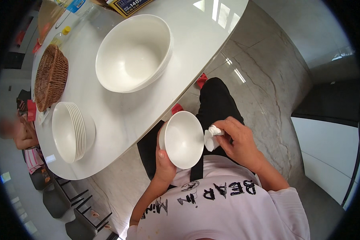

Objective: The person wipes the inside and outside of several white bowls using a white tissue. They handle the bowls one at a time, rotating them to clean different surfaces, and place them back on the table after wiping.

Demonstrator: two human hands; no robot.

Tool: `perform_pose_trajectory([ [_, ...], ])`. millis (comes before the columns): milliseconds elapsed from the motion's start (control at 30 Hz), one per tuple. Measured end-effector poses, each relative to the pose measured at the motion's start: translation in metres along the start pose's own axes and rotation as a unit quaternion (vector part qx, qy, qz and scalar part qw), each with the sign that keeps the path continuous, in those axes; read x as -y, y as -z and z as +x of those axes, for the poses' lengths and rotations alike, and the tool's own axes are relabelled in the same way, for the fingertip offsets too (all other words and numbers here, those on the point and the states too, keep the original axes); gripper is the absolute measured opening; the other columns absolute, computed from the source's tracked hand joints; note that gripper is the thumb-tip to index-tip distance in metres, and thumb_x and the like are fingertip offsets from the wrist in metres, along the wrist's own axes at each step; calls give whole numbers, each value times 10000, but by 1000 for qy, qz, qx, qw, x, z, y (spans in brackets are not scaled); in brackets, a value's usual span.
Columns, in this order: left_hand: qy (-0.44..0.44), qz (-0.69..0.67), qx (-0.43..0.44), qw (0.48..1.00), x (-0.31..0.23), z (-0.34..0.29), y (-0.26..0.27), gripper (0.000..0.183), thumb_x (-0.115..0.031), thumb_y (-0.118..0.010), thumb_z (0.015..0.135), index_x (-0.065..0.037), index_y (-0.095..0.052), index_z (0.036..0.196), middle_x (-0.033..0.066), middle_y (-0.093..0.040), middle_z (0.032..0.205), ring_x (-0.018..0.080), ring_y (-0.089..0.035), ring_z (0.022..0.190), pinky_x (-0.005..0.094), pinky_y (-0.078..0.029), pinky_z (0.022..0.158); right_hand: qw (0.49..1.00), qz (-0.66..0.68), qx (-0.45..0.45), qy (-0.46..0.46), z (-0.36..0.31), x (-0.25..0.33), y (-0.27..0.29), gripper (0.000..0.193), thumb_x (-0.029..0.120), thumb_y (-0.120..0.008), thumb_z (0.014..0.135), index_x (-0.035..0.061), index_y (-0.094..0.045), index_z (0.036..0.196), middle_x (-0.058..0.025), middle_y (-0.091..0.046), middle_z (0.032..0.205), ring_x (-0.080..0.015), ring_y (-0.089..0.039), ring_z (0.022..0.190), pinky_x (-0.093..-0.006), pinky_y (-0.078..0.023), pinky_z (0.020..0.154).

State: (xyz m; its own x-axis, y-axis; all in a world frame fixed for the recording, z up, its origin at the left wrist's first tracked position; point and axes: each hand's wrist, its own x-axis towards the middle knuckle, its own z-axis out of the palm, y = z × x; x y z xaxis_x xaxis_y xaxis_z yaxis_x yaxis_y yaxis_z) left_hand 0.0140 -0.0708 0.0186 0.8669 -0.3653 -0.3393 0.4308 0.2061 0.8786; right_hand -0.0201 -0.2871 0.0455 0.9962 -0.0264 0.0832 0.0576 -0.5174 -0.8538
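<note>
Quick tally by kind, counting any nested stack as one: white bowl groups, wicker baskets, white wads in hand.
White bowl groups: 3 (large group, small stack on the table, held group in the left hand)
Wicker basket: 1
White wad, in the right hand: 1
Total: 5

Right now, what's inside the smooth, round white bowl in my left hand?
Inside the smooth, round white bowl, only its bare white inner surface shows. The bowl itself hides most of its underside and part of your left hand behind it.
</note>
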Motion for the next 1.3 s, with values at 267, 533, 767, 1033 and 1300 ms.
perform_pose_trajectory([
  [267,121,-44,31,991,1,-7,-1,1021,-819,-398,786,-46,-306,1447,131,-429,1417,248,-451,1288,405,-385,1068,952,-136,113,251,11,20,-24,306,102,-592,740,-16,-610,1021,-125,-570,968,-267,-594,900,-361,-501,758],
  [533,194,-28,31,980,-4,-7,-4,979,-838,-282,806,-98,-330,1447,117,-416,1437,256,-423,1317,431,-390,1065,953,-91,-29,289,29,14,-49,237,114,-629,699,18,-625,916,-98,-561,831,-252,-611,754,-357,-515,655],
  [767,111,-82,24,990,9,-6,2,940,-748,-464,831,-38,-306,1426,121,-469,1333,217,-478,1233,372,-414,1028,980,-10,168,103,11,15,-38,238,67,-705,699,51,-656,931,-115,-620,869,-246,-630,743,-350,-512,636],
  [1033,154,-68,53,984,6,0,-5,862,-740,-342,878,-89,-307,1442,82,-445,1384,195,-440,1280,366,-364,1072,968,252,12,-1,30,28,-20,249,-2,-650,822,50,-606,1061,-36,-578,876,-111,-580,762,-226,-469,655],
  [1300,146,-29,121,981,2,-5,-5,992,-744,-496,820,-35,-246,1468,111,-419,1389,200,-426,1273,349,-356,1055,938,-186,-14,291,38,22,-4,330,51,-738,614,80,-631,925,-46,-545,804,-204,-572,715,-312,-472,567],
])
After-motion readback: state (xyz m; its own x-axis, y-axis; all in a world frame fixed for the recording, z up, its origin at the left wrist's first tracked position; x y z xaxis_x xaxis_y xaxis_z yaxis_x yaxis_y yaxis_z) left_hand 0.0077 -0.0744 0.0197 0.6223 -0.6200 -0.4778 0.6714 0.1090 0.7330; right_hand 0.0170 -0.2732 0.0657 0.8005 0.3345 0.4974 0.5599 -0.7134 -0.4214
